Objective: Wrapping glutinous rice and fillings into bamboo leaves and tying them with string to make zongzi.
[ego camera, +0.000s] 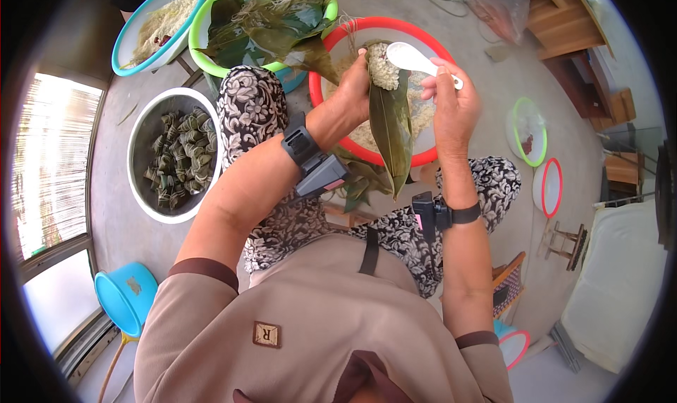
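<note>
My left hand grips a long green leaf whose upper part cups a mound of white rice. The leaf's pointed tail hangs down over the near rim of a red-rimmed basin. In my right hand is a white spoon, held by its handle, with its bowl right beside the mound. Loose rice lies in the basin below both hands. My left fingers are partly hidden behind the leaf.
A green-rimmed basin of wet leaves and string stands at the upper left, near a blue-rimmed basin of rice. A white-rimmed basin holds several tied leaf parcels. More leaves lie between my knees. Small baskets stand right.
</note>
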`<state>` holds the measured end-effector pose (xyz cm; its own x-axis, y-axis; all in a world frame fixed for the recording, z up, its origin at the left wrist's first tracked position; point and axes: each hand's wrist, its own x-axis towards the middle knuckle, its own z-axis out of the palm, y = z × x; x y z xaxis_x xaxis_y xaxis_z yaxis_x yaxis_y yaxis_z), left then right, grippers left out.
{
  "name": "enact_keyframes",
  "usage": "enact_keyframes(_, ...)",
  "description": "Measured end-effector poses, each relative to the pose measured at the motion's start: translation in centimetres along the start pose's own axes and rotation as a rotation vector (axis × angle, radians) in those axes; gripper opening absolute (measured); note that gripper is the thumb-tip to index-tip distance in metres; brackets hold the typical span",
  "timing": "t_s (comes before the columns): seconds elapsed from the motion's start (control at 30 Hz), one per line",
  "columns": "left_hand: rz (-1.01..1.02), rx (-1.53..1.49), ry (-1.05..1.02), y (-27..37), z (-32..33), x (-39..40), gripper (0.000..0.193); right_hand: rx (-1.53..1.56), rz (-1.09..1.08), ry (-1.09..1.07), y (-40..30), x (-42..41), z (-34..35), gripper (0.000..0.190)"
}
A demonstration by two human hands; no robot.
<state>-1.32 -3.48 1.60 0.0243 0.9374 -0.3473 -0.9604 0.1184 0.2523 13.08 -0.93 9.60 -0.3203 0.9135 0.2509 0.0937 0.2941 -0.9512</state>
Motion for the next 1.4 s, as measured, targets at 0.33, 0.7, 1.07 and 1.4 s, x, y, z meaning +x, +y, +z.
enact_keyframes(0.33, 0.023, 0.051, 0.055, -0.1, 0.4, -0.1, 0.062, 0.042, 0.053, -0.035, -0.4, 0.2, 0.4, 0.021)
enact_keyframes(0.7, 0.003, 0.025, 0.010, 0.2, 0.3, -0.5, 0.065, 0.031, 0.074, -0.087, -0.1, -0.8, 0.2, 0.021)
enact_keyframes(1.07, 0.031, -0.068, -0.011, 0.8, 0.0, -0.2, 0.054, -0.023, 0.098, 0.062, 4.3, -0.5, -3.5, 0.022)
enact_keyframes(1.4, 0.044, -0.077, -0.033, 1.1, -0.4, -0.3, 0.051, -0.177, 0.152, -0.457, 10.5, -6.5, -0.4, 0.022)
